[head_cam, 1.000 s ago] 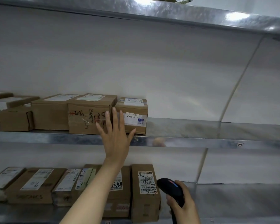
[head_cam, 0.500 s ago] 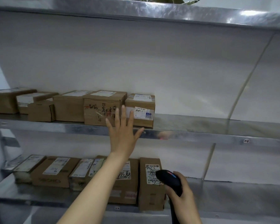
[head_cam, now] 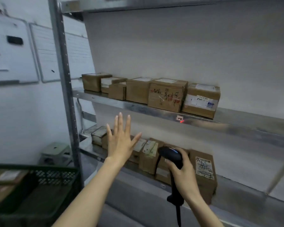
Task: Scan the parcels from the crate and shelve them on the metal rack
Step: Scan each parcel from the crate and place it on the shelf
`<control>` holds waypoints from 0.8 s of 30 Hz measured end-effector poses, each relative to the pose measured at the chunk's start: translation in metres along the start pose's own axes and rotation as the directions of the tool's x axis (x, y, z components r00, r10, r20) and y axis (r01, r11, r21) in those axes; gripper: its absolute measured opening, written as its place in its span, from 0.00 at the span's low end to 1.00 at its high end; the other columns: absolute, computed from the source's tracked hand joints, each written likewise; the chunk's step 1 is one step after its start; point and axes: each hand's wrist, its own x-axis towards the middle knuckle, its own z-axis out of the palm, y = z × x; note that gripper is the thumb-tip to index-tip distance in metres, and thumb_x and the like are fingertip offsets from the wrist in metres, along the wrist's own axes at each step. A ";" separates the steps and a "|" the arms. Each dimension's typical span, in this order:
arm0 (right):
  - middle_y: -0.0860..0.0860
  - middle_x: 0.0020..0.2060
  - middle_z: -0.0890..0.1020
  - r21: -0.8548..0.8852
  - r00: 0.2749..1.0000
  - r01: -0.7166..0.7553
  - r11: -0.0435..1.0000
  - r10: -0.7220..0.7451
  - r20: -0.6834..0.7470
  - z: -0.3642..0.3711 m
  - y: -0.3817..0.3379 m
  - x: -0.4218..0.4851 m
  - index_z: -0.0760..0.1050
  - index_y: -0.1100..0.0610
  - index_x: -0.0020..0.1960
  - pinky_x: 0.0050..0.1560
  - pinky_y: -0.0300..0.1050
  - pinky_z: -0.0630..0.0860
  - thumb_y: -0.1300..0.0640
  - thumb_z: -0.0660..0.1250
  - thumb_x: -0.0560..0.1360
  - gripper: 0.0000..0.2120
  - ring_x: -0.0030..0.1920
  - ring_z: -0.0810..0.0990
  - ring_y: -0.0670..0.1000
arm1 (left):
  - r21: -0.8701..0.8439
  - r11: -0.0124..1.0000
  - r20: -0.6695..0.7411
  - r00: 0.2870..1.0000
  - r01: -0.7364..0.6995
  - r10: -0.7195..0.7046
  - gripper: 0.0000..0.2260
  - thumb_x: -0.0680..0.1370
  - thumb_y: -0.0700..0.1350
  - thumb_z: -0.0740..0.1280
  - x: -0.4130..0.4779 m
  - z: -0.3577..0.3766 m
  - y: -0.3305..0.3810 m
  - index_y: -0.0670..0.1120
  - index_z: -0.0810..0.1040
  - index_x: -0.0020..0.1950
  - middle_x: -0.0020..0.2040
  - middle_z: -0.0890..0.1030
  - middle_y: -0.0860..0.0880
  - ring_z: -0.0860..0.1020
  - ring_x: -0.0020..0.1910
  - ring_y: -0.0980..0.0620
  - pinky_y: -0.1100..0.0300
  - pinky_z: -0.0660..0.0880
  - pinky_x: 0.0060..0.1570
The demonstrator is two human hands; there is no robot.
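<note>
Several brown cardboard parcels stand in a row on the middle shelf (head_cam: pixel 154 110) of the metal rack; the rightmost parcel (head_cam: pixel 201 100) carries a white label, and beside it is a parcel with red and black scribbles (head_cam: pixel 166 95). More parcels (head_cam: pixel 150 154) stand on the lower shelf. My left hand (head_cam: pixel 121 141) is spread flat in the air below the middle shelf, holding nothing. My right hand (head_cam: pixel 182 172) grips a black barcode scanner (head_cam: pixel 170 155); a red dot (head_cam: pixel 181 121) glows on the shelf edge by a small tag. The dark green crate (head_cam: pixel 39 177) at lower left holds parcels (head_cam: pixel 5 177).
The rack's upright post (head_cam: pixel 64 79) stands between the crate and the shelves. A green stool (head_cam: pixel 56 153) sits behind the crate. White boards (head_cam: pixel 11 46) hang on the left wall. The right part of the middle shelf (head_cam: pixel 252 118) is bare metal.
My view has swung left and pulled back, bringing the crate and post into sight. My left hand has come down and away from the middle-shelf parcels. The scanner stays in my right hand.
</note>
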 end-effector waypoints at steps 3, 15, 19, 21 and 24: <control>0.38 0.53 0.76 0.046 0.997 0.033 0.998 -0.036 0.071 0.035 -0.007 0.005 0.69 0.45 0.65 0.47 0.35 0.72 0.57 0.68 0.76 0.20 0.50 0.77 0.41 | 0.013 0.995 0.011 0.995 0.094 -0.094 0.36 0.77 0.69 0.41 -0.012 -0.002 -0.048 0.50 0.37 0.78 0.78 0.37 0.44 0.38 0.77 0.47 0.42 0.37 0.72; 0.36 0.51 0.76 0.118 0.960 0.086 0.989 -0.114 0.255 0.196 -0.046 0.025 0.69 0.44 0.63 0.42 0.23 0.69 0.56 0.67 0.76 0.18 0.49 0.74 0.30 | 0.084 0.929 0.056 0.930 0.359 -0.364 0.37 0.76 0.69 0.40 -0.043 -0.015 -0.225 0.49 0.38 0.78 0.79 0.39 0.44 0.39 0.77 0.47 0.41 0.38 0.72; 0.36 0.50 0.76 0.132 0.944 0.107 0.985 -0.142 0.296 0.255 -0.062 0.027 0.69 0.44 0.63 0.40 0.23 0.69 0.57 0.68 0.76 0.18 0.47 0.74 0.29 | 0.075 0.900 0.052 0.900 0.428 -0.432 0.37 0.77 0.68 0.42 -0.051 -0.018 -0.279 0.49 0.40 0.79 0.79 0.40 0.43 0.40 0.78 0.47 0.41 0.38 0.72; 0.35 0.49 0.76 0.150 0.932 0.125 0.981 -0.168 0.323 0.283 -0.072 0.025 0.68 0.42 0.61 0.39 0.23 0.69 0.57 0.67 0.76 0.18 0.46 0.74 0.29 | 0.077 0.882 0.053 0.881 0.465 -0.469 0.36 0.77 0.68 0.42 -0.057 -0.019 -0.305 0.49 0.40 0.79 0.79 0.40 0.44 0.40 0.78 0.47 0.41 0.39 0.72; 0.36 0.47 0.76 0.184 0.910 0.141 0.973 -0.201 0.363 0.325 -0.087 0.023 0.69 0.39 0.58 0.37 0.24 0.70 0.58 0.67 0.76 0.17 0.42 0.76 0.32 | 0.089 0.853 0.060 0.852 0.514 -0.519 0.36 0.77 0.68 0.43 -0.069 -0.020 -0.341 0.48 0.40 0.79 0.79 0.40 0.44 0.40 0.78 0.47 0.41 0.39 0.73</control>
